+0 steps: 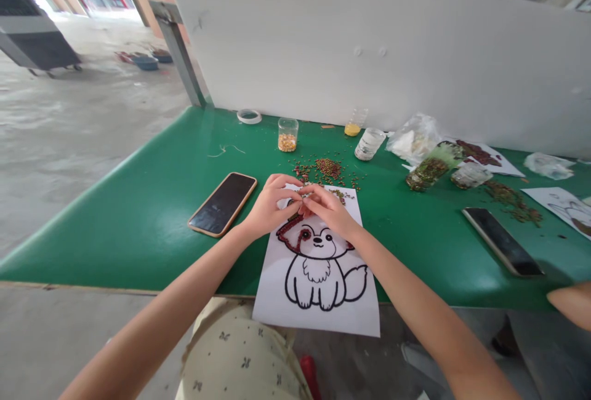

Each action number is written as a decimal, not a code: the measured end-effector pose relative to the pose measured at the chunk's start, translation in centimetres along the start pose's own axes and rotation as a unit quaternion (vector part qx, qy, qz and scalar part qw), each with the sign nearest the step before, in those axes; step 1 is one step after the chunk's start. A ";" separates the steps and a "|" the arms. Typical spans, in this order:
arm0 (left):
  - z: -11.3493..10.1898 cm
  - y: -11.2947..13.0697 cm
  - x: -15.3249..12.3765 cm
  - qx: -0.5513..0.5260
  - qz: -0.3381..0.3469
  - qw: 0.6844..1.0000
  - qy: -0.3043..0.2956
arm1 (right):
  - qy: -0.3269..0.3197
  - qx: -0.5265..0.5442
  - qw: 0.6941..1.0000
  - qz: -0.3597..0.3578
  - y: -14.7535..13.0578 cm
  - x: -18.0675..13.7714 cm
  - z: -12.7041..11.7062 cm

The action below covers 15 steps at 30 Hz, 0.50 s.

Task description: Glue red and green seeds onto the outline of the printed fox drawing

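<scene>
My left hand (pixel 275 204) and my right hand (pixel 329 208) meet over the top of a paper sheet (pixel 272 309). Fingertips of both are pinched close together, and whatever they hold is too small or hidden to make out. Printed on the sheet is a cartoon animal outline (pixel 317 272) with a bushy tail. Dark red pieces (pixel 289 234) line part of its head on the left side and around one eye. The upper head lies hidden under my hands. Just beyond my fingers, a pile of reddish and green seeds (pixel 329 168) spreads loosely on the table.
The green table (pixel 152 203) carries a phone (pixel 223 204) on the left and another phone (pixel 502 241) on the right. Behind the seeds stand a jar of corn kernels (pixel 287 136) and a white-labelled jar (pixel 369 144). A tipped jar (pixel 434 166) lies rightward. Another person's arm (pixel 572 305) shows at the right edge.
</scene>
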<state>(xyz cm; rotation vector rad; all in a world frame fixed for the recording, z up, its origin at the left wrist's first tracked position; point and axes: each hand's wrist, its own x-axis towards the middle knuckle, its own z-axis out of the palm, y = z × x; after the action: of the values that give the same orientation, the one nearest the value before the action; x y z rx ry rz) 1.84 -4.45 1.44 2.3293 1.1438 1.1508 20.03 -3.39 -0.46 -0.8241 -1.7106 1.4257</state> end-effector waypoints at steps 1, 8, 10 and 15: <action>0.0 0.0 0.0 -0.001 -0.003 1.000 0.000 | -0.002 -0.003 1.000 0.001 0.0 0.0 0.0; 0.3 0.0 0.0 0.000 -0.015 1.000 0.005 | -0.009 -0.020 1.000 0.010 -0.1 0.1 0.3; 0.5 -0.2 0.0 0.003 -0.014 1.000 0.006 | -0.009 -0.021 1.000 0.008 0.0 0.1 0.4; 0.7 -0.5 0.0 0.006 -0.017 1.000 0.008 | -0.009 -0.019 1.000 0.008 0.0 0.0 0.4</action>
<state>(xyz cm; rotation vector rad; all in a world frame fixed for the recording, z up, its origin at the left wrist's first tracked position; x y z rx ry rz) 2.13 -4.10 0.75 2.3048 1.1932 1.1566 19.67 -3.56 -0.52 -0.8507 -1.7520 1.4197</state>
